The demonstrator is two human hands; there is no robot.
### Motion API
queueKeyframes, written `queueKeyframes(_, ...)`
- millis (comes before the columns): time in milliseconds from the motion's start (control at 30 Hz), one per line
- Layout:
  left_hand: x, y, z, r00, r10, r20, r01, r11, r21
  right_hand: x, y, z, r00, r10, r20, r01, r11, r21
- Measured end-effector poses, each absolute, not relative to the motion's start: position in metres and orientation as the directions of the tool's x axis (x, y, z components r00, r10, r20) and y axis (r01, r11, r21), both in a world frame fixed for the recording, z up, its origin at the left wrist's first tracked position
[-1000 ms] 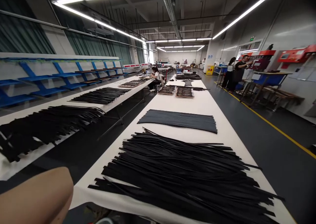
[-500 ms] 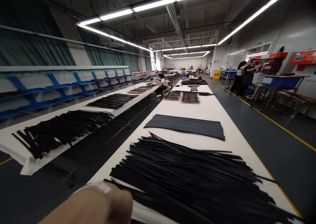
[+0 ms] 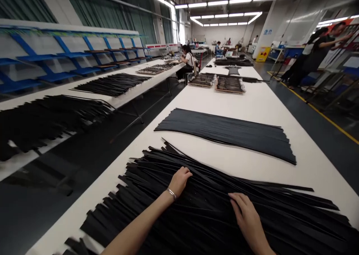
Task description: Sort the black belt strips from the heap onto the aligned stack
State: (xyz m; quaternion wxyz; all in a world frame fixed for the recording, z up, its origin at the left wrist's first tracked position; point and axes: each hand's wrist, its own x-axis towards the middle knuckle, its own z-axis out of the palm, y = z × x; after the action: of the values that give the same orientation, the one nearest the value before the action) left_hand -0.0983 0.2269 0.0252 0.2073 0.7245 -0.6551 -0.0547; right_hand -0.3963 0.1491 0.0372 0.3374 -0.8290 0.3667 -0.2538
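A loose pile of long black strips covers the near end of a long white table. My left hand, with a thin bracelet at the wrist, rests on the pile's left part. Its fingers are curled down together into the strips. My right hand lies on top of the pile to the right, fingers stretched flat and pointing left. Beyond the pile lies a neat flat sheet of black strips laid side by side.
Trays of dark parts sit further along the table. A second white table on the left carries more black strips, across a dark aisle. A seated person works at its far end. Two people stand at the right wall. Blue racks line the left.
The view has tilted down and moved closer to the table. Both my hands have come in and settled on the strip pile; earlier only my left forearm showed at the bottom edge.
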Motion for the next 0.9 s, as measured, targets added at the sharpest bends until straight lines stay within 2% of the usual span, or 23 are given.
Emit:
queueKeyframes(67,-0.088,0.217,0.019,0.019,-0.985,0.174,-0.935,0.045,0.352,-0.37,0.13,0.025,0.67,-0.725,0.159,-0.486,-0.59,-0.644)
queueKeyframes(133,-0.079,0.215,0.017,-0.073,-0.981,0.18,-0.906,0.141,0.399,-0.351,0.123,0.015,0.728,-0.676,0.114,-0.505,-0.641,-0.578)
queueKeyframes(267,-0.069,0.218,0.02,-0.158,-0.969,0.188,-0.87,0.227,0.438,-0.336,0.126,0.012,0.728,-0.684,0.05,-0.565,-0.639,-0.522)
queueKeyframes(400,-0.068,0.208,0.034,-0.156,-0.971,0.18,-0.883,0.219,0.416,-0.329,0.118,0.036,0.695,-0.715,-0.069,-0.577,-0.497,-0.648)
queueKeyframes(500,-0.07,0.191,0.048,-0.248,-0.953,0.175,-0.884,0.297,0.361,-0.318,0.101,0.06,0.707,-0.688,-0.165,-0.518,-0.344,-0.783)
queueKeyframes(600,-0.075,0.177,0.057,-0.324,-0.925,0.201,-0.878,0.373,0.301,-0.3,0.084,0.077,0.722,-0.666,-0.19,-0.447,-0.238,-0.862)
queueKeyframes(667,-0.073,0.17,0.061,-0.344,-0.914,0.216,-0.876,0.395,0.276,-0.293,0.072,0.082,0.733,-0.658,-0.17,-0.428,-0.252,-0.868)
queueKeyframes(767,-0.046,0.164,0.068,-0.319,-0.926,0.2,-0.904,0.361,0.23,-0.312,0.047,0.076,0.765,-0.636,-0.105,-0.464,-0.429,-0.775)
queueKeyframes(833,-0.009,0.163,0.073,-0.223,-0.961,0.164,-0.953,0.251,0.172,-0.352,0.021,0.067,0.772,-0.631,-0.08,-0.519,-0.551,-0.654)
queueKeyframes(900,0.035,0.165,0.075,-0.085,-0.991,0.105,-0.991,0.095,0.097,-0.409,-0.01,0.055,0.721,-0.692,-0.045,-0.598,-0.587,-0.546)
